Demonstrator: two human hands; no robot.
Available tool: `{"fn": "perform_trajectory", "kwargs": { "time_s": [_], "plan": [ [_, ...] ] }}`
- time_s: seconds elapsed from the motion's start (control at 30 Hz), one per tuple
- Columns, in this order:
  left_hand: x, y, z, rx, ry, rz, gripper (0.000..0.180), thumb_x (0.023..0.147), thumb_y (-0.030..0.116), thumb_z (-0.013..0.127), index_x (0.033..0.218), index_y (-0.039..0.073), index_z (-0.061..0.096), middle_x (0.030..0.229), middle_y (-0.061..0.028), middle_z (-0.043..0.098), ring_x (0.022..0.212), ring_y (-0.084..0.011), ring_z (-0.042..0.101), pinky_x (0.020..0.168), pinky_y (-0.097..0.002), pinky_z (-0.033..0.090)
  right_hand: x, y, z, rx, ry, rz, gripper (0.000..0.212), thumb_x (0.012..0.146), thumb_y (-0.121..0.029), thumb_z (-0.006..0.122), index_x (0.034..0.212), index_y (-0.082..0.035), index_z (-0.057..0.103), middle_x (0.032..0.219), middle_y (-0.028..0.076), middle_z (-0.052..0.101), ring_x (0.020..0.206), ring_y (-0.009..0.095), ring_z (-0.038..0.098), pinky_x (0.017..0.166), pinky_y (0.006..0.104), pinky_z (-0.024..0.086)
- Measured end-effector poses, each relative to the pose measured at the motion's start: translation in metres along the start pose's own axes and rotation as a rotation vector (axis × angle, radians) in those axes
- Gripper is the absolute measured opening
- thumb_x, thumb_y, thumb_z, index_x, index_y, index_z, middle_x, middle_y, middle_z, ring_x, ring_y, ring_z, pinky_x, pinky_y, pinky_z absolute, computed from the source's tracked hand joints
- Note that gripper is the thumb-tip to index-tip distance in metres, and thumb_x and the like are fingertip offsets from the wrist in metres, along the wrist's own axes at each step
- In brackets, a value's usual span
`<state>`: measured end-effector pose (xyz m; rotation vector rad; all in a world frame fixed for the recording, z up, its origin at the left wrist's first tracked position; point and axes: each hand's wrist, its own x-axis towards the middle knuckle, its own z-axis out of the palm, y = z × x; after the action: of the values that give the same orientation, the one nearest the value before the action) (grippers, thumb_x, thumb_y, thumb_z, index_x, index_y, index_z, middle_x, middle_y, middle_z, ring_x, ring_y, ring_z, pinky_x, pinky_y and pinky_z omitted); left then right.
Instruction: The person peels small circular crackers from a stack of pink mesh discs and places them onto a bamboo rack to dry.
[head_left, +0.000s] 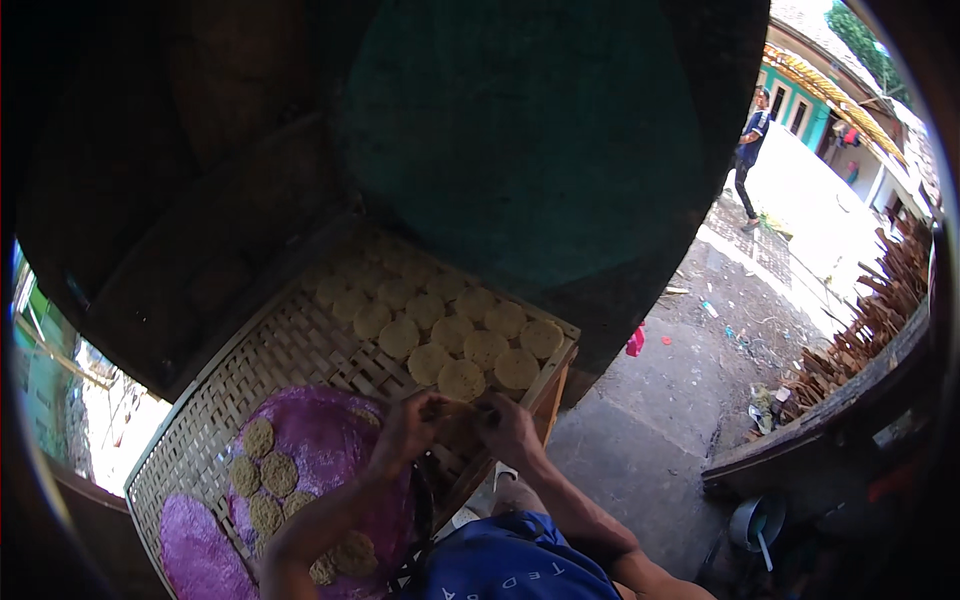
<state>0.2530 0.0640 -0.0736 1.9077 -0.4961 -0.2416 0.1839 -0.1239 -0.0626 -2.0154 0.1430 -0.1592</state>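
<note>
My left hand [408,428] and my right hand [507,427] are close together over the near edge of a woven bamboo rack [330,352]. The fingers of both are pinched at a thin, yellowish-brown dough disc [457,409] stretched between them, its outline dim in the shade. Just beyond lie rows of flat, pale dough discs [451,333], the closest one [461,381] nearly at my fingertips. Left of my hands, a purple plastic sheet [310,425] carries several darker, coarser discs [278,473], partly covered by my left forearm.
Another purple piece [200,550] lies at the rack's near left. A dark wall with a green patch [520,150] rises behind. Outside at right, a person [752,150] stands far off. Stacked firewood [860,330] and a metal pot with a handle [757,524] are at right.
</note>
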Motion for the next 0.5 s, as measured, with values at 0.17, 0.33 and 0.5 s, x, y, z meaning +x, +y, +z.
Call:
{"fn": "perform_trajectory", "kwargs": {
  "time_s": [0.17, 0.33, 0.5],
  "plan": [
    [0.000, 0.016, 0.024, 0.263, 0.025, 0.027, 0.028, 0.083, 0.022, 0.072, 0.102, 0.002, 0.064, 0.086, -0.0155, 0.070, 0.083, -0.0281, 0.070, 0.074, -0.0373, 0.053, -0.001, 0.008, -0.012, -0.226, 0.128, -0.140, 0.027, 0.079, -0.008, 0.064, 0.106, -0.006, 0.066, 0.097, 0.017, 0.068, 0.093, 0.033, 0.067, 0.080, 0.0397, 0.053],
    [0.019, 0.006, 0.042, 0.454, 0.087, 0.125, 0.029, 0.085, 0.026, 0.068, 0.101, 0.004, 0.062, 0.086, -0.0165, 0.069, 0.083, -0.0329, 0.068, 0.071, -0.0402, 0.053, 0.006, 0.007, -0.017, -0.327, 0.152, -0.129, 0.023, 0.078, -0.009, 0.065, 0.101, -0.007, 0.067, 0.097, 0.015, 0.069, 0.092, 0.035, 0.066, 0.078, 0.0424, 0.053],
    [0.030, 0.022, 0.051, 0.398, 0.082, 0.114, 0.027, 0.087, 0.025, 0.064, 0.105, 0.005, 0.059, 0.090, -0.0159, 0.068, 0.086, -0.0337, 0.068, 0.071, -0.0418, 0.053, 0.021, 0.018, -0.025, -0.449, 0.244, -0.163, 0.026, 0.076, -0.008, 0.067, 0.102, -0.007, 0.065, 0.102, 0.015, 0.066, 0.092, 0.037, 0.065, 0.076, 0.0443, 0.052]
  ]
}}
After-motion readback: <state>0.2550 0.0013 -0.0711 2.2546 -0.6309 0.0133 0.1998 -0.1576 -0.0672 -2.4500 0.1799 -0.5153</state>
